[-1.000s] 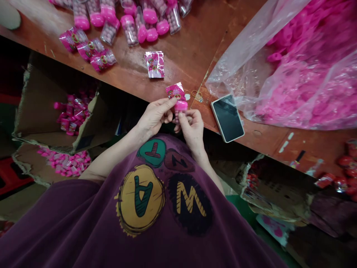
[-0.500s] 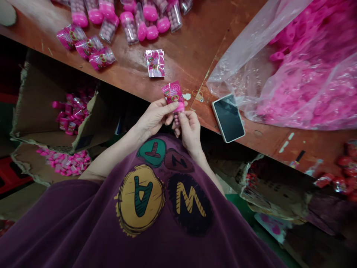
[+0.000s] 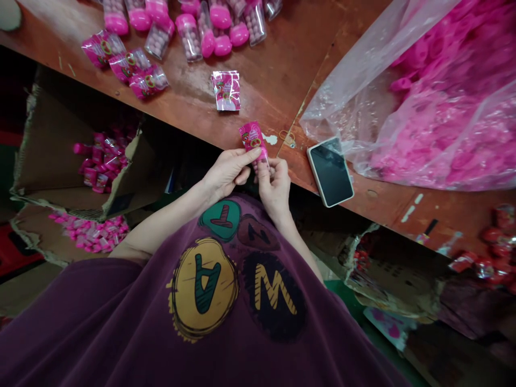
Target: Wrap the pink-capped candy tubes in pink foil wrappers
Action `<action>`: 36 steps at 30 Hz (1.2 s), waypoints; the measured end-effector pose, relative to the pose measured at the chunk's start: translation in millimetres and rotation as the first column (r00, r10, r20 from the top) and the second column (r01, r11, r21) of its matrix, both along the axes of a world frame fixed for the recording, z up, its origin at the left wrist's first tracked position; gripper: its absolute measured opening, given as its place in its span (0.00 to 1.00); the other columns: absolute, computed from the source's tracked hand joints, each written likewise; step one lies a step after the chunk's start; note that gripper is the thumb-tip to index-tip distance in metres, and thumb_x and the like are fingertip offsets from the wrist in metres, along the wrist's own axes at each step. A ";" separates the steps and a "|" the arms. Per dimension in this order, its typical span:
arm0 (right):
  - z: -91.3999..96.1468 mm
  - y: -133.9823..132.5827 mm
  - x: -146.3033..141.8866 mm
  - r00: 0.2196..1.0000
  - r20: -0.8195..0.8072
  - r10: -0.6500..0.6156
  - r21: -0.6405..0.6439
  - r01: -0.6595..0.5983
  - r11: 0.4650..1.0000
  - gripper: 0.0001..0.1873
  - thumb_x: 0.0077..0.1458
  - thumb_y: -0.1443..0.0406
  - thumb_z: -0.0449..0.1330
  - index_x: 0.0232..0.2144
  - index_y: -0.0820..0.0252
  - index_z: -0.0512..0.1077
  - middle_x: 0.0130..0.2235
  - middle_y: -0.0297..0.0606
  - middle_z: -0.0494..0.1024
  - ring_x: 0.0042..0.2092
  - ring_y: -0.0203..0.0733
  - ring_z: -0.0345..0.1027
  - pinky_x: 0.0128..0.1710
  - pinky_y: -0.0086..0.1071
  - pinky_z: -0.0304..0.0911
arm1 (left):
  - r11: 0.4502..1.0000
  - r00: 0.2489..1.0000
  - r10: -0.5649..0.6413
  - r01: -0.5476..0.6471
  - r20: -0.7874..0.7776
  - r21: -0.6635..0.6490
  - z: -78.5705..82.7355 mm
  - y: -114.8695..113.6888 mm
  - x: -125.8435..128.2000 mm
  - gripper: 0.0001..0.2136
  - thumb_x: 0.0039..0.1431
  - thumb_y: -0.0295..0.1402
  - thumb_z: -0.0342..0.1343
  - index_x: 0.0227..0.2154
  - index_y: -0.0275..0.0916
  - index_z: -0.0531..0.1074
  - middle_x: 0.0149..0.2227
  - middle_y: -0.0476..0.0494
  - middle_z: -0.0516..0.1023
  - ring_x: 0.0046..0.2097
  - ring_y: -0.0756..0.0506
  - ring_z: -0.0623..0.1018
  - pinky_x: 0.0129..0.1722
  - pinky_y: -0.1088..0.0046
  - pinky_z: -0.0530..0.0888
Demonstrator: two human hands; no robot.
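Between my two hands is a small clear candy bottle [image 3: 262,158] with a pink cap and pale pink balls inside. A printed pink plastic sleeve [image 3: 251,134] sits over its cap end and sticks out past it. My left hand [image 3: 229,171] is closed, its thumb pressing the sleeve against the cap. My right hand [image 3: 274,185] is closed around the body of the bottle, hiding most of it. Just beyond them, a flat stack of printed sleeves [image 3: 227,91] lies on the brown table [image 3: 278,86].
Several capped candy bottles [image 3: 189,37] and sleeved ones [image 3: 148,82] lie at the back left. A phone [image 3: 330,172] and a clear bag of pink parts [image 3: 443,134] are to the right. Below the table's edge, a cardboard box [image 3: 48,156] holds finished-looking pink bottles [image 3: 102,161].
The sleeve has come slightly lower over the bottle, and less of it sticks out. My fingers have shifted a little; both hands keep their hold.
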State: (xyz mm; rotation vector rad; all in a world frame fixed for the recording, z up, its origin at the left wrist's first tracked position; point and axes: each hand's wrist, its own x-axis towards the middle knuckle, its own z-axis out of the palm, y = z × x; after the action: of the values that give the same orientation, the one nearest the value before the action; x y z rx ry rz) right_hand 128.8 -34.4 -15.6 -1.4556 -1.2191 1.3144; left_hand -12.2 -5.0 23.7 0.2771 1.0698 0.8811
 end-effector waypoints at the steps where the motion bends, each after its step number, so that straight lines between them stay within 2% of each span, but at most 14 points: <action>1: -0.4 -0.3 1.2 0.996 0.090 -0.005 0.043 0.001 0.999 0.23 0.65 0.40 0.62 0.41 0.51 0.69 0.38 0.34 0.80 0.37 0.37 0.74 0.41 0.35 0.74 | 1.000 1.000 0.009 -0.009 -0.001 -0.015 1.6 -0.5 1.5 0.18 0.66 0.41 0.70 0.27 0.34 0.75 0.19 0.53 0.71 0.14 0.60 0.58 0.15 0.77 0.48; 3: -0.7 -0.6 2.5 0.985 0.175 -0.005 0.073 -0.008 0.997 0.23 0.65 0.40 0.62 0.43 0.51 0.70 0.40 0.36 0.81 0.41 0.39 0.76 0.45 0.38 0.74 | 0.999 1.000 0.029 -0.029 -0.004 -0.041 4.6 -1.6 4.5 0.18 0.66 0.42 0.70 0.27 0.35 0.75 0.19 0.54 0.71 0.14 0.61 0.58 0.15 0.78 0.49; 4: -0.9 -0.5 2.1 0.988 0.152 0.001 0.063 -0.010 0.998 0.23 0.65 0.40 0.62 0.43 0.51 0.70 0.40 0.35 0.81 0.40 0.39 0.76 0.45 0.37 0.74 | 0.998 0.999 0.037 -0.037 -0.001 -0.045 5.2 -2.2 5.6 0.18 0.66 0.43 0.70 0.28 0.35 0.74 0.19 0.54 0.71 0.14 0.61 0.58 0.15 0.79 0.50; 8: -3.0 0.6 -3.6 0.986 -0.168 -0.024 -0.096 0.008 0.995 0.24 0.65 0.40 0.62 0.43 0.50 0.66 0.35 0.31 0.77 0.31 0.33 0.71 0.31 0.29 0.70 | 1.000 0.999 0.029 -0.029 0.021 0.000 -0.3 -5.1 5.1 0.18 0.67 0.42 0.69 0.28 0.35 0.74 0.19 0.54 0.70 0.15 0.60 0.61 0.16 0.80 0.52; 11: -5.5 1.4 -6.8 0.963 -0.264 -0.060 -0.159 0.018 0.987 0.24 0.66 0.41 0.62 0.52 0.47 0.65 0.39 0.32 0.77 0.33 0.34 0.72 0.30 0.29 0.71 | 0.999 0.998 -0.032 0.031 0.057 0.015 -5.9 -7.9 1.5 0.19 0.69 0.43 0.66 0.28 0.35 0.73 0.19 0.50 0.74 0.14 0.59 0.64 0.16 0.80 0.55; 16: -10.9 0.2 -6.2 0.988 -0.155 0.001 -0.008 -0.002 1.000 0.29 0.69 0.43 0.60 0.63 0.45 0.60 0.43 0.35 0.79 0.41 0.39 0.80 0.40 0.34 0.78 | 0.999 0.997 -0.032 0.030 0.075 0.028 -0.5 -7.4 -2.2 0.16 0.70 0.40 0.66 0.29 0.34 0.74 0.23 0.49 0.77 0.16 0.58 0.67 0.17 0.81 0.58; 22: -11.3 -2.8 -3.2 0.998 0.020 0.061 0.120 -0.063 0.991 0.29 0.70 0.43 0.59 0.64 0.46 0.61 0.46 0.37 0.81 0.39 0.39 0.80 0.44 0.38 0.79 | 0.999 0.997 0.012 -0.009 0.071 -0.033 2.8 0.4 -1.0 0.18 0.68 0.41 0.68 0.28 0.34 0.73 0.19 0.55 0.71 0.14 0.60 0.61 0.17 0.81 0.55; 24: -9.6 -2.1 -3.3 0.999 -0.019 0.048 0.111 -0.045 0.993 0.29 0.69 0.43 0.60 0.63 0.46 0.61 0.47 0.37 0.80 0.39 0.38 0.80 0.43 0.36 0.79 | 0.999 0.995 -0.011 0.015 0.096 -0.043 -1.0 0.5 -1.0 0.19 0.69 0.42 0.66 0.27 0.34 0.72 0.18 0.55 0.71 0.14 0.60 0.61 0.17 0.80 0.56; 27: -6.9 -0.4 -4.9 0.987 -0.156 0.044 0.021 -0.041 0.999 0.28 0.69 0.43 0.59 0.61 0.46 0.61 0.46 0.37 0.79 0.38 0.37 0.78 0.36 0.32 0.77 | 0.998 0.992 -0.061 0.064 0.114 -0.023 -6.9 -1.4 -2.9 0.21 0.72 0.44 0.63 0.27 0.34 0.73 0.19 0.51 0.73 0.14 0.58 0.65 0.17 0.80 0.57; 29: -5.1 -0.2 -5.9 0.983 -0.177 0.052 -0.023 -0.057 0.998 0.27 0.70 0.43 0.58 0.61 0.47 0.61 0.46 0.37 0.78 0.37 0.37 0.77 0.34 0.31 0.76 | 0.996 0.989 -0.090 0.091 0.117 -0.005 -8.6 -2.8 -4.5 0.21 0.72 0.44 0.62 0.27 0.34 0.73 0.21 0.49 0.76 0.15 0.58 0.67 0.17 0.80 0.57; 32: -2.4 -1.9 -5.7 0.995 -0.056 0.081 0.010 -0.081 0.997 0.28 0.71 0.43 0.55 0.64 0.47 0.59 0.46 0.38 0.78 0.38 0.39 0.77 0.38 0.34 0.76 | 0.997 0.993 -0.076 0.077 0.095 -0.008 -6.1 -4.4 -4.5 0.18 0.70 0.42 0.65 0.29 0.34 0.74 0.22 0.51 0.76 0.15 0.59 0.66 0.16 0.80 0.56; 36: 0.4 -3.7 -2.4 0.976 0.177 0.129 0.077 -0.144 0.987 0.31 0.73 0.44 0.52 0.68 0.50 0.58 0.45 0.41 0.80 0.40 0.44 0.78 0.47 0.44 0.77 | 0.999 1.000 -0.026 0.027 0.003 -0.034 1.4 -5.1 2.0 0.17 0.71 0.39 0.65 0.28 0.33 0.73 0.23 0.51 0.77 0.14 0.60 0.63 0.15 0.80 0.53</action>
State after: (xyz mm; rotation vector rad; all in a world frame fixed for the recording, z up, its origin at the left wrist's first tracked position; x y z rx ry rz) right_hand 126.4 -38.1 -15.2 -1.4663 -1.4949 1.2264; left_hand -10.2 -10.1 25.1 0.2609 1.0759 0.8384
